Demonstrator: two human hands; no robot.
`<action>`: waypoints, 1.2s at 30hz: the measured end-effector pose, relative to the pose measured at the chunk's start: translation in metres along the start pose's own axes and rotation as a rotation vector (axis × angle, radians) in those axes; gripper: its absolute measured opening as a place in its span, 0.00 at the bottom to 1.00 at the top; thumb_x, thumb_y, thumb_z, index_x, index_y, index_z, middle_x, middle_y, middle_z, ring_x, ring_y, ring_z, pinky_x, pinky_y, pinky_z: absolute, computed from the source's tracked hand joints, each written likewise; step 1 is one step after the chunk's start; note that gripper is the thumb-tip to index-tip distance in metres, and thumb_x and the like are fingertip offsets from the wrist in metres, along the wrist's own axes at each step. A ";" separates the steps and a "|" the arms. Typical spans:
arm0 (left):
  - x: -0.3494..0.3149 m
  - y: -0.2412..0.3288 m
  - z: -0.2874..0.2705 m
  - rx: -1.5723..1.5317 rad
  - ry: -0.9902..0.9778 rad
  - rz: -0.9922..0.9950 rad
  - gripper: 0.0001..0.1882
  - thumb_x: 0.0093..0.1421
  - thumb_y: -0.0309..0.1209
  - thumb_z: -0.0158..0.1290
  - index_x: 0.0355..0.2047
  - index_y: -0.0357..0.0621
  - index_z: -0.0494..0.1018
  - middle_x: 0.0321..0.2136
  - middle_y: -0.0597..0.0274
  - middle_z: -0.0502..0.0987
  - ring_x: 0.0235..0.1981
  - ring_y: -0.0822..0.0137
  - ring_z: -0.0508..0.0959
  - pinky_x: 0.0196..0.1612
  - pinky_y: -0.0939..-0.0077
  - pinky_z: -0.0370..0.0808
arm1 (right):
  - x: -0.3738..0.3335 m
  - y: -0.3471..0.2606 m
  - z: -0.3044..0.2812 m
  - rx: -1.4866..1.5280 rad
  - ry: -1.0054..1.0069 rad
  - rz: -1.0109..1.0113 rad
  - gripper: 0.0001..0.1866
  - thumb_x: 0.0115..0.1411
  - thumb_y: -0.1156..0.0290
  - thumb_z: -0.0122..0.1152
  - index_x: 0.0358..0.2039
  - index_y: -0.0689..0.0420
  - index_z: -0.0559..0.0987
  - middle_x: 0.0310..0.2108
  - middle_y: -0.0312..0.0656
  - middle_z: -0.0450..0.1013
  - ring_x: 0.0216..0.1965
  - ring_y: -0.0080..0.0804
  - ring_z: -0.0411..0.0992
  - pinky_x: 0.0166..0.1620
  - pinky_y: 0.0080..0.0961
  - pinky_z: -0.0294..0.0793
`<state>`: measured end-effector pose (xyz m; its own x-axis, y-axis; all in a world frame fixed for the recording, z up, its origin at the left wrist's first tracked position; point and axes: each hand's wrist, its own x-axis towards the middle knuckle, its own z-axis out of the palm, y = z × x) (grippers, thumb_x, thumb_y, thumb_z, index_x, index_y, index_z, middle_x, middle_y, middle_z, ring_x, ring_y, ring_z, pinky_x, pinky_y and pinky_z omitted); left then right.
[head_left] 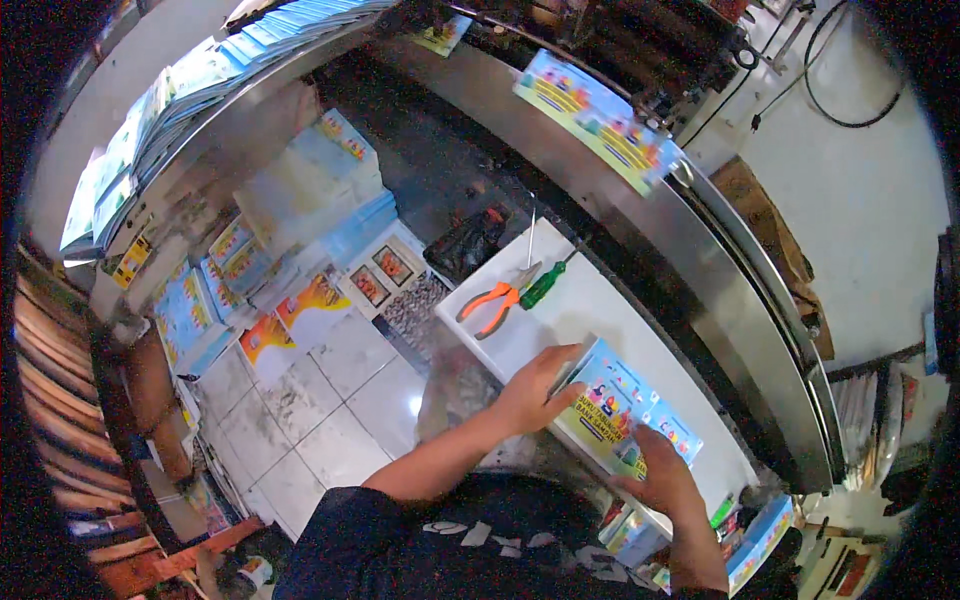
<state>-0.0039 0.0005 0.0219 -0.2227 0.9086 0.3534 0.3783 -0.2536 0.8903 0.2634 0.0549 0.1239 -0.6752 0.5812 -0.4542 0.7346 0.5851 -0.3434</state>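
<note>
A: Booklet stack [628, 412] position?
B: On the white shelf [570, 310], near end, colourful cover up. Long axis runs diagonally, from upper left by the left hand [535, 388] down to lower right toward the shelf's end.
A: Left fingers?
B: Spread flat, lightly curled over the stack's upper-left corner, thumb along its near edge. Pressing, not clenched.
A: Right hand [665, 478]?
B: Grips the near long edge, fingers curled up onto the cover, thumb side hidden. So both hands are on the stack.
A: Nearby?
B: Orange-handled pliers [495, 302] and a green-handled screwdriver [548, 280] lie further along the shelf, apart from the stack. More printed sheets [600, 118] sit on the metal machine ledge [720, 260] beyond.
</note>
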 end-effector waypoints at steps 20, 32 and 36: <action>-0.003 -0.005 0.004 -0.032 -0.006 -0.035 0.30 0.64 0.44 0.50 0.60 0.36 0.62 0.55 0.41 0.68 0.57 0.45 0.68 0.62 0.58 0.63 | -0.007 0.068 -0.077 -0.144 0.365 0.253 0.15 0.62 0.63 0.52 0.44 0.59 0.78 0.32 0.56 0.77 0.34 0.57 0.76 0.39 0.47 0.75; -0.003 -0.001 0.007 -0.023 0.003 -0.057 0.31 0.63 0.45 0.51 0.59 0.35 0.63 0.54 0.42 0.69 0.56 0.47 0.70 0.60 0.60 0.66 | 0.153 0.137 -0.143 -0.531 0.806 -0.011 0.21 0.60 0.73 0.50 0.55 0.56 0.72 0.52 0.53 0.70 0.53 0.53 0.69 0.56 0.43 0.68; -0.004 -0.007 0.009 0.002 0.026 -0.021 0.30 0.64 0.43 0.51 0.59 0.34 0.62 0.54 0.41 0.69 0.55 0.46 0.70 0.59 0.60 0.66 | 0.115 0.074 -0.100 -0.292 0.703 -0.066 0.23 0.59 0.65 0.59 0.55 0.55 0.73 0.49 0.54 0.73 0.50 0.53 0.72 0.52 0.42 0.71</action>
<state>0.0026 0.0021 0.0117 -0.2539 0.9046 0.3425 0.3750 -0.2343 0.8969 0.2332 0.2216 0.1288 -0.6723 0.7059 0.2230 0.7101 0.7001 -0.0755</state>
